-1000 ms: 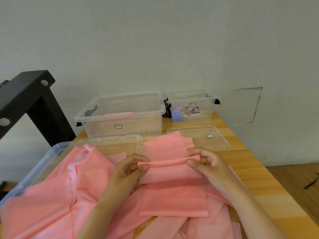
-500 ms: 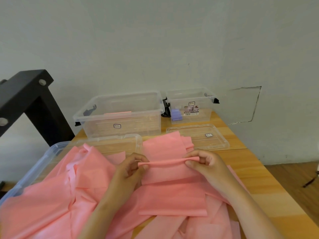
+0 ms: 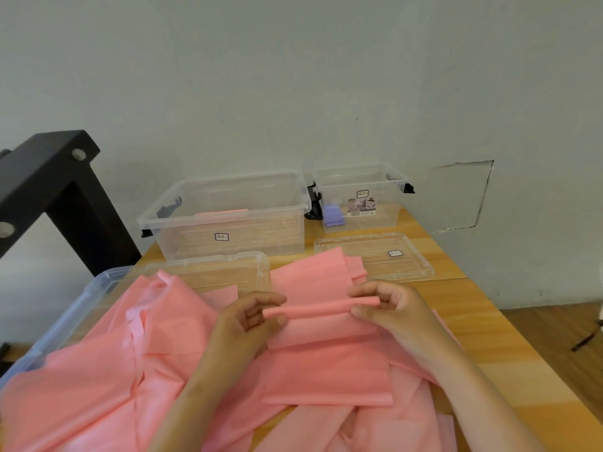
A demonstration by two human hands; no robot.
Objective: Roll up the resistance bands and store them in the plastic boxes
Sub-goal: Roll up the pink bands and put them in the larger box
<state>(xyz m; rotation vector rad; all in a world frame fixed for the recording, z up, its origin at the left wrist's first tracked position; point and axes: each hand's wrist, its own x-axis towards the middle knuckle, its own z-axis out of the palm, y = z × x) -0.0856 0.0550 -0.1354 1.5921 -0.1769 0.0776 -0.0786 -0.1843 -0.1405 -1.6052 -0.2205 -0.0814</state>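
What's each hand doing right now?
Left hand: closed, pinching the left end of the rolled pink band.
Right hand: closed, pinching the right end of the same roll.

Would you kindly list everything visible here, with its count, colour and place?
Band being rolled: one, pink, between both hands.
Loose bands: pile, uncountable, pink, near table and left bin.
Large box: one, clear, back centre.
Pink strip: one, inside large box.
Small box: one, clear, back right.
Purple item: one, inside small box.
Right lid: one, clear, before small box.
Left lid: one, clear, before large box.
Bin: one, bluish, left edge, under bands.
Table: one, light wood.
Frame: one, black, far left.
Left hand: pinches roll's left end.
Right hand: pinches roll's right end.
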